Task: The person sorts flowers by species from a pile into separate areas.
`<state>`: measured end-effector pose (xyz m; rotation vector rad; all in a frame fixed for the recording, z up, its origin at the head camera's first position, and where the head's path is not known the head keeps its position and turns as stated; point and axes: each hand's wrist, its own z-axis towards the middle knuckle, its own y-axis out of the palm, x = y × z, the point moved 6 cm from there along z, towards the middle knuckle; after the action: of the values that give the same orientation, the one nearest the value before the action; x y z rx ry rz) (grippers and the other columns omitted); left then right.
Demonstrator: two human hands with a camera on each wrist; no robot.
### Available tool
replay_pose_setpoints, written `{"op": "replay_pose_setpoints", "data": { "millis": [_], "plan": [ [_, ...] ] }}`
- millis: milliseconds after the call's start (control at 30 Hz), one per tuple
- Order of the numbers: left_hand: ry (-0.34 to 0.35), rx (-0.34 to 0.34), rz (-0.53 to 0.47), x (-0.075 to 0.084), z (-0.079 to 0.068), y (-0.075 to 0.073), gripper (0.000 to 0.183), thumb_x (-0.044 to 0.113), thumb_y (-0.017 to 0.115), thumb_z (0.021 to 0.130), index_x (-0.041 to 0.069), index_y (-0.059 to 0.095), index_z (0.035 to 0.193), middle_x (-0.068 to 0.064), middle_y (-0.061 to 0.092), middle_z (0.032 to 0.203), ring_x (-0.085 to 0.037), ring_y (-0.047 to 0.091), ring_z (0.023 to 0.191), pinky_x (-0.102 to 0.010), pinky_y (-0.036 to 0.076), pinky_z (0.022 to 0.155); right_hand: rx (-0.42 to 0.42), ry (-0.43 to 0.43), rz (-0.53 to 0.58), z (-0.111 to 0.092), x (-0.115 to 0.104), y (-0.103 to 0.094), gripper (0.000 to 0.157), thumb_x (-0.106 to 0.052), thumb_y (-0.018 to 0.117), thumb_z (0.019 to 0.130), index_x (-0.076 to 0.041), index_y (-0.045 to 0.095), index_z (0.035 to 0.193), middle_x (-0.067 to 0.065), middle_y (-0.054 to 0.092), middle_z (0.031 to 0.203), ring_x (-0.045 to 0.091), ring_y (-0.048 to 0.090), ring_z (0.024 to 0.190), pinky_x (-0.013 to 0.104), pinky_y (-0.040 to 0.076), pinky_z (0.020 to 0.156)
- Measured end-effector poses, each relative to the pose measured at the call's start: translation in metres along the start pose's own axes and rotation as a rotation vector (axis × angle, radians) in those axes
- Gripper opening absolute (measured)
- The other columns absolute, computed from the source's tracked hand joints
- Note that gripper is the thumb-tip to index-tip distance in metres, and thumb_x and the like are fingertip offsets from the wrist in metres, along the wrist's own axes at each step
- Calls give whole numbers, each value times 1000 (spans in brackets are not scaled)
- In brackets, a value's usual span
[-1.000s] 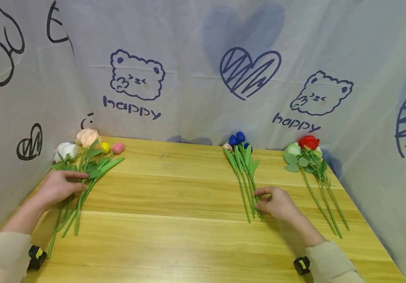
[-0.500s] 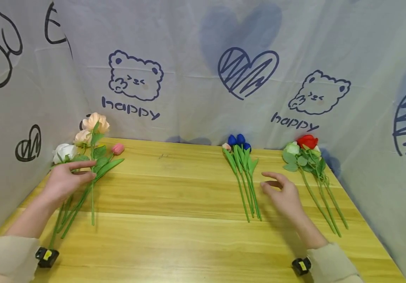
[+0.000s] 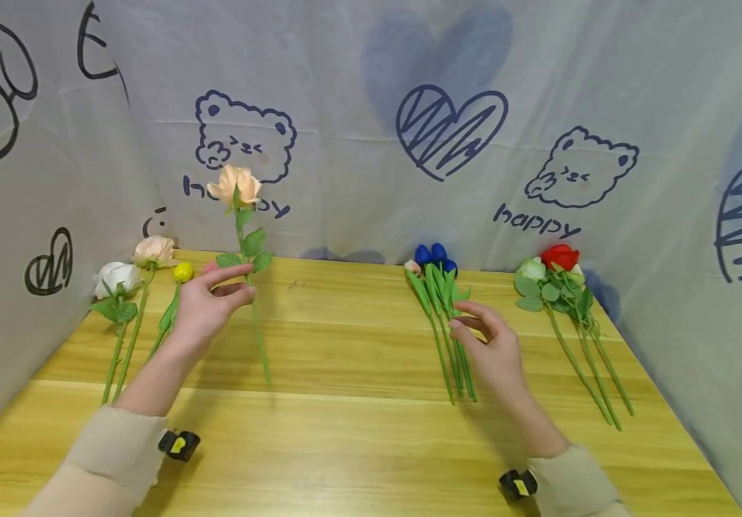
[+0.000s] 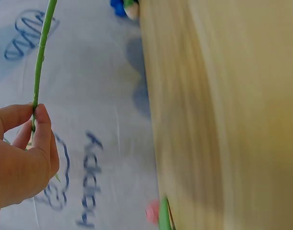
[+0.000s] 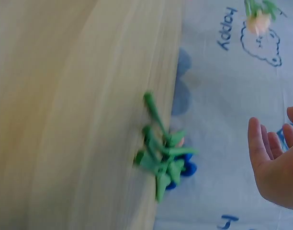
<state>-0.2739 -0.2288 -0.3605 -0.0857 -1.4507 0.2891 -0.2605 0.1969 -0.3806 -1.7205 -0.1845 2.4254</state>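
Peach rose (image 3: 235,185), pinched by left hand (image 3: 207,303), overlaps "happy" lettering (image 3: 275,209); right hand (image 3: 492,346) gapes.

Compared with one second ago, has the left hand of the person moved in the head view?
Yes, to the right and upward: the left hand was left of the left bear drawing on the backdrop, and now is below it.

Pink bud (image 3: 209,266) partly hidden behind the left hand (image 3: 210,300) in the head view.
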Motion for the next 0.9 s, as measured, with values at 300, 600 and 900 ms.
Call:
{"op": "replay_pose_setpoints", "data": {
  "millis": [300, 600, 900],
  "plan": [
    [14, -72, -188, 19, 13, 81, 44, 1, 72, 96, 1, 65, 140, -14, 55, 146, -13, 63, 110, -19, 56, 88, -141, 0, 49, -6, -7, 42, 34, -7, 70, 100, -4, 67, 133, 10, 59, 139, 15, 70, 102, 38, 62, 84],
    [47, -131, -290, 33, 10, 138, 40, -3, 73, 94, 0, 69, 134, -11, 58, 141, -20, 64, 111, -26, 59, 87, -308, 4, 92, -13, -16, 76, 32, -7, 70, 100, -3, 67, 132, 14, 61, 139, 28, 69, 110, 49, 61, 85],
    [33, -159, -297, 33, 8, 171, 36, 0, 74, 94, 4, 73, 130, -8, 61, 140, -26, 66, 115, -34, 58, 93, -345, 51, 40, -15, -18, 85, 32, -8, 71, 99, -4, 69, 131, 17, 67, 131, 33, 72, 102, 43, 63, 79]
  ]
}}
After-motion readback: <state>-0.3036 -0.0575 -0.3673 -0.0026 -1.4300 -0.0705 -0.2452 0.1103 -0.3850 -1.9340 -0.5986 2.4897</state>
